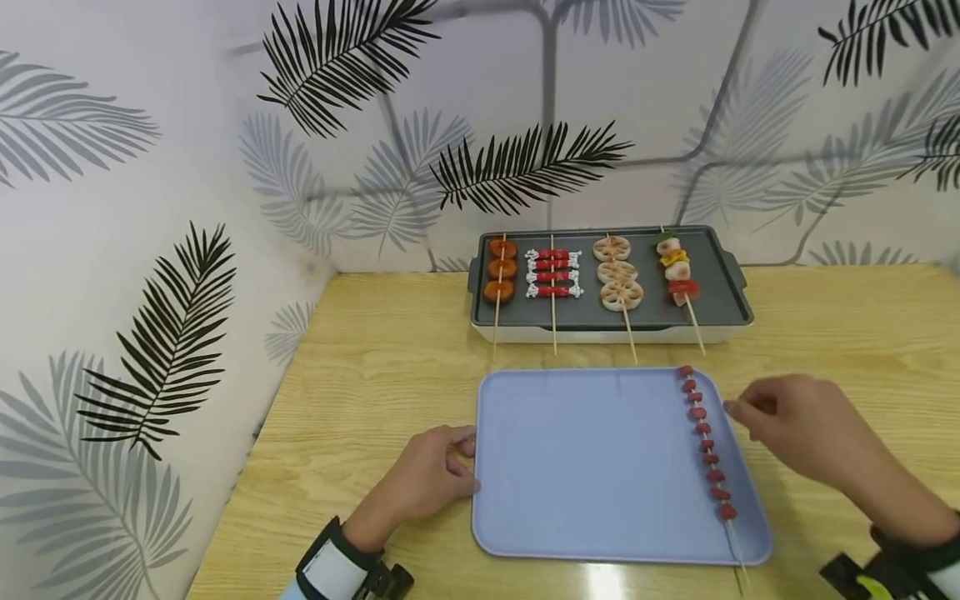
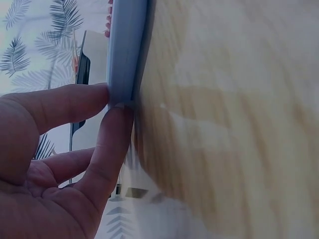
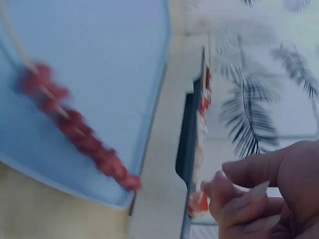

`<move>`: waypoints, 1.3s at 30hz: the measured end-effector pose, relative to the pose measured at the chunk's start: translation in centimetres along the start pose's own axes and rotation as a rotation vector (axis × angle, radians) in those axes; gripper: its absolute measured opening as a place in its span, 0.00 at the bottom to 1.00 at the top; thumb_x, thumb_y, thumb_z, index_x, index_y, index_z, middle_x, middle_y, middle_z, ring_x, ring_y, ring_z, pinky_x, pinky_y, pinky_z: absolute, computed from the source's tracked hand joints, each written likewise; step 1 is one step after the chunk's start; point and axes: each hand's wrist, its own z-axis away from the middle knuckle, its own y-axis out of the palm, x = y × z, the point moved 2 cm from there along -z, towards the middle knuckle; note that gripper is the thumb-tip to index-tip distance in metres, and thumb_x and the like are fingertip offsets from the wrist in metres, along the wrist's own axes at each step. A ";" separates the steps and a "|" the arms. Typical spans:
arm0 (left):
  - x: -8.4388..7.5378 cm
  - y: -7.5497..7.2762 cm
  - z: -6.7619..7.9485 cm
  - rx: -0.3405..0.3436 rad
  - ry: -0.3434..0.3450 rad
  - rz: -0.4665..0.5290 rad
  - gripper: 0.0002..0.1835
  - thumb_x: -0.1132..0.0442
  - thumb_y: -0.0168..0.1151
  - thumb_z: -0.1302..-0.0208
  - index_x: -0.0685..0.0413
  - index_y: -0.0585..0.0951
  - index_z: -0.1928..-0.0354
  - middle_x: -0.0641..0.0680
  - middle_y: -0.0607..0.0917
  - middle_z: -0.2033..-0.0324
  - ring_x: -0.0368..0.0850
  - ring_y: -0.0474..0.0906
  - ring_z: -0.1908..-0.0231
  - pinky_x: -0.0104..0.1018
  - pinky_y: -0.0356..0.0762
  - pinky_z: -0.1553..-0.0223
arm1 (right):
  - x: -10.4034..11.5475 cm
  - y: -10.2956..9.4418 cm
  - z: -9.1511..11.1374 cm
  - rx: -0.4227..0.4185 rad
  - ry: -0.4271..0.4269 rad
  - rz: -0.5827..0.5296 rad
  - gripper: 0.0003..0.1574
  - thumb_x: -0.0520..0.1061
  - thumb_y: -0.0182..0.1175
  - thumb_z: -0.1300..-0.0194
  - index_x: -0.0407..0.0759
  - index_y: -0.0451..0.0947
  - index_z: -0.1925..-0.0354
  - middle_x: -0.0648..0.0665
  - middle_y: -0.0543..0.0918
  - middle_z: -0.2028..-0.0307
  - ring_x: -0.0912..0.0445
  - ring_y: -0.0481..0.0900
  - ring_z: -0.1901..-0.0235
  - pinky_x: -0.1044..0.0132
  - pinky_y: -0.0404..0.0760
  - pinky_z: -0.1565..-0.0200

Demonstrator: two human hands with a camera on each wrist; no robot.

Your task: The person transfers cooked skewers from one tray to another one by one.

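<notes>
The left hand [image 1: 423, 477], fingers relaxed, touches the tray [image 1: 585, 467], perhaps for steadying. On the tray's right side lies 1 red skewer [image 1: 702, 428]. The right hand [image 1: 802, 421], curled, holds nothing. Behind, the grill [image 1: 585, 315] bears 4 skewers [image 1: 617, 272].

The left hand [image 1: 426, 473] held thumb and forefinger apart; the right hand [image 1: 801, 423] had its fingers curled in.

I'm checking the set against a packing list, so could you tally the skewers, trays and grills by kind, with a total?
Skewers: 5 (orange-brown rounds, red-and-white pieces, lotus-like slices, mixed pieces, small red chunks)
Trays: 1 (blue tray)
Grills: 1 (dark-topped grill)
Total: 7
</notes>
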 end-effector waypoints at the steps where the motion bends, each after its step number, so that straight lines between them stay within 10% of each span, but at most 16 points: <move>1: 0.0 0.0 0.0 -0.003 0.002 -0.001 0.36 0.74 0.71 0.50 0.74 0.71 0.37 0.56 0.81 0.57 0.39 0.83 0.66 0.30 0.80 0.66 | 0.0 -0.6 -1.3 -0.027 -0.003 0.001 0.15 0.45 0.60 0.32 0.35 0.84 0.69 0.49 0.80 0.81 0.58 0.72 0.82 0.64 0.69 0.80; 6: 0.0 0.3 -0.2 -0.003 0.011 0.004 0.35 0.75 0.70 0.50 0.75 0.71 0.38 0.57 0.81 0.58 0.39 0.82 0.68 0.29 0.80 0.67 | -0.4 -1.7 -6.7 -0.149 -0.031 0.025 0.18 0.43 0.57 0.34 0.28 0.85 0.68 0.41 0.83 0.79 0.52 0.76 0.82 0.59 0.72 0.79; 12: -0.7 0.8 -0.2 0.004 0.010 -0.015 0.34 0.75 0.69 0.48 0.73 0.70 0.37 0.57 0.81 0.56 0.38 0.83 0.68 0.28 0.80 0.67 | -1.0 -1.7 -9.6 -0.100 0.053 -0.021 0.20 0.43 0.58 0.35 0.35 0.83 0.81 0.51 0.72 0.88 0.53 0.68 0.83 0.62 0.60 0.80; 23: -1.0 0.2 0.1 -0.026 0.018 -0.015 0.34 0.75 0.69 0.50 0.74 0.72 0.38 0.59 0.80 0.56 0.40 0.83 0.68 0.28 0.80 0.68 | -1.4 -1.5 -11.3 0.044 0.248 -0.277 0.20 0.44 0.54 0.32 0.29 0.83 0.71 0.49 0.77 0.83 0.55 0.74 0.77 0.63 0.75 0.76; 39: -0.3 -0.3 0.2 -0.029 0.001 0.001 0.33 0.73 0.70 0.49 0.73 0.73 0.39 0.57 0.81 0.56 0.39 0.83 0.67 0.29 0.80 0.68 | -0.8 -0.4 -12.0 0.035 0.238 -0.352 0.17 0.39 0.51 0.32 0.26 0.81 0.65 0.43 0.81 0.74 0.53 0.77 0.72 0.62 0.84 0.69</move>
